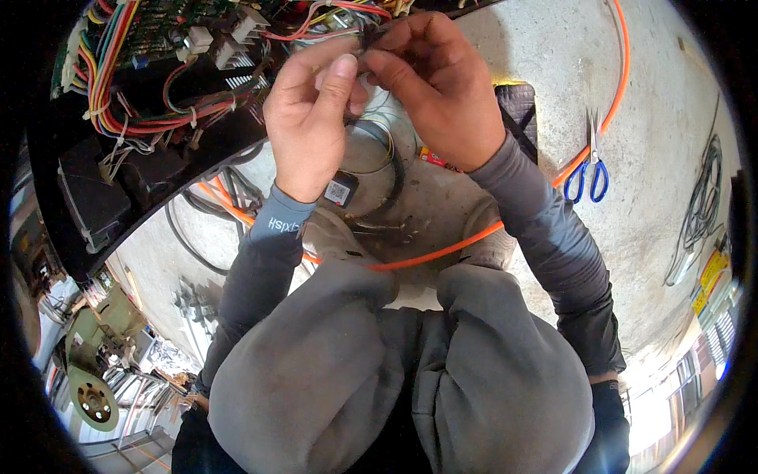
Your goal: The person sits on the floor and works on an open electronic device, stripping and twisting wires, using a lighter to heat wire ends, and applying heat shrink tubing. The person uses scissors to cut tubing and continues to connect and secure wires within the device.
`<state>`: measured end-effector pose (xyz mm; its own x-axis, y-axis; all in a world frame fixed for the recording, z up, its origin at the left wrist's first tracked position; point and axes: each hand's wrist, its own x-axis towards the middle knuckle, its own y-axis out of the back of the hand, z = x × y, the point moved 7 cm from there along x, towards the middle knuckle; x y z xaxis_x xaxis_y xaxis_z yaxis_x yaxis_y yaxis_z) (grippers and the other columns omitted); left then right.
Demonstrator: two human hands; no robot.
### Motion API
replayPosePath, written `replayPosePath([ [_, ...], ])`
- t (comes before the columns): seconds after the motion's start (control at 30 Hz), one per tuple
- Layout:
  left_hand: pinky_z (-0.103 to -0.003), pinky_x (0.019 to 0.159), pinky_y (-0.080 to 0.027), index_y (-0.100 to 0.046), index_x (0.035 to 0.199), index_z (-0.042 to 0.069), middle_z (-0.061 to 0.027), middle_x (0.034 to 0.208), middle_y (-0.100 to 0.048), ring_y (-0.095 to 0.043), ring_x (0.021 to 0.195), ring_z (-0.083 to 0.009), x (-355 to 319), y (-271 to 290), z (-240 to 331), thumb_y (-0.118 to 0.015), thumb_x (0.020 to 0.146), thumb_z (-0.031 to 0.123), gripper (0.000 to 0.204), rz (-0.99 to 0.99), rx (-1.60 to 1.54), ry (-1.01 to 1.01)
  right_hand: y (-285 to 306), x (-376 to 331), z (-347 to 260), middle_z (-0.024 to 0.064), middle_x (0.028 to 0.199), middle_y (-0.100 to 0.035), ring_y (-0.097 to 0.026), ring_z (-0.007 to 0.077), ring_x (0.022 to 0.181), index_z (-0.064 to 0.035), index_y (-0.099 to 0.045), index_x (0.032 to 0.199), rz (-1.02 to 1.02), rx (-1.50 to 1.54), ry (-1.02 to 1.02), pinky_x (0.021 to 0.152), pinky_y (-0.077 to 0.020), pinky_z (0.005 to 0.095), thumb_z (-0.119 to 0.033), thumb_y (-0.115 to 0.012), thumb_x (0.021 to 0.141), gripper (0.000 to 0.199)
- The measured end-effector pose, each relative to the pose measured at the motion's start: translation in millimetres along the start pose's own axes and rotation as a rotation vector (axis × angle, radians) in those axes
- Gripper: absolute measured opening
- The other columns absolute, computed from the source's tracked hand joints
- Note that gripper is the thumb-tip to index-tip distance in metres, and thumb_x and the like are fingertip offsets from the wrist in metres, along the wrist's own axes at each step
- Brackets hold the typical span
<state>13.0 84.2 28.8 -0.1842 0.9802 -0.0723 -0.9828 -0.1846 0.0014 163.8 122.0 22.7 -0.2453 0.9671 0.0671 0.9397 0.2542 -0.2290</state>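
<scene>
My left hand (309,118) and my right hand (444,99) meet at the top centre, fingertips almost touching. Each pinches with thumb and fingers at what looks like a thin dark wire (362,49); its ends are hidden by the fingers. Just left of them is an open machine chassis with a green circuit board (150,35) and a thick bundle of coloured wires (96,91). Thin loose wires (387,130) curve down below my hands toward the floor. A small black box with a white label (341,189) lies beneath my left wrist.
An orange hose (442,254) crosses the concrete floor before my feet and runs up the right side. Blue-handled scissors (588,178) lie against it. A dark quilted pad (519,110), a red-and-yellow packet (437,160) and a coiled cable (701,193) are on the floor too.
</scene>
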Motion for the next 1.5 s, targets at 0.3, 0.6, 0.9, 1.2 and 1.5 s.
replayPosePath([
  [0.3,-0.02,0.063,-0.046,-0.067,0.121,0.001,0.001,0.087,-0.065,-0.056,0.071,-0.004,-3,-3,0,-0.069,0.101,0.008,0.021,0.06,0.049,-0.009,1,2,0,0.0061,0.092,-0.066,-0.066,0.0122,0.085,-0.0009,-0.055,0.109,-0.019,0.003,0.037,0.075,-0.0554,0.0271,0.002,-0.067,0.097,0.017],
  [0.6,-0.02,0.065,-0.047,-0.068,0.114,0.001,0.0,0.091,-0.066,-0.056,0.072,-0.0035,-2,-3,1,-0.068,0.102,0.009,0.015,0.052,0.03,-0.027,3,3,-4,0.0127,0.092,-0.072,-0.073,0.0245,0.082,-0.0025,-0.062,0.109,-0.05,-0.252,0.117,0.074,-0.0574,0.034,-0.007,-0.071,0.095,0.017],
  [0.9,-0.032,0.069,-0.05,-0.068,0.108,0.001,-0.0099,0.096,-0.064,-0.061,0.079,-0.0183,1,2,22,-0.068,0.097,0.008,0.013,0.056,0.469,-0.339,-8,8,-41,0.0183,0.105,-0.072,-0.07,0.0402,0.095,-0.0065,-0.067,0.123,-0.152,-0.509,0.32,0.08,-0.0578,0.0458,-0.007,-0.069,0.091,0.032],
  [1.2,-0.037,0.071,-0.052,-0.067,0.108,0.0,-0.015,0.097,-0.065,-0.064,0.079,-0.0286,4,-1,28,-0.063,0.097,0.009,0.014,0.009,0.524,-0.302,-12,5,-38,0.0175,0.1,-0.067,-0.066,0.0407,0.091,-0.003,-0.065,0.106,-0.147,-0.528,0.262,0.076,-0.0549,0.0462,-0.008,-0.068,0.093,0.014],
  [1.5,-0.026,0.07,-0.05,-0.063,0.119,-0.001,-0.0052,0.095,-0.065,-0.061,0.078,-0.0109,9,2,20,-0.058,0.106,0.014,0.02,-0.183,0.393,0.026,-7,0,-37,0.0169,0.099,-0.065,-0.065,0.0395,0.091,-0.0004,-0.062,0.103,-0.152,-0.597,0.453,0.077,-0.0548,0.0442,-0.001,-0.068,0.091,0.014],
])
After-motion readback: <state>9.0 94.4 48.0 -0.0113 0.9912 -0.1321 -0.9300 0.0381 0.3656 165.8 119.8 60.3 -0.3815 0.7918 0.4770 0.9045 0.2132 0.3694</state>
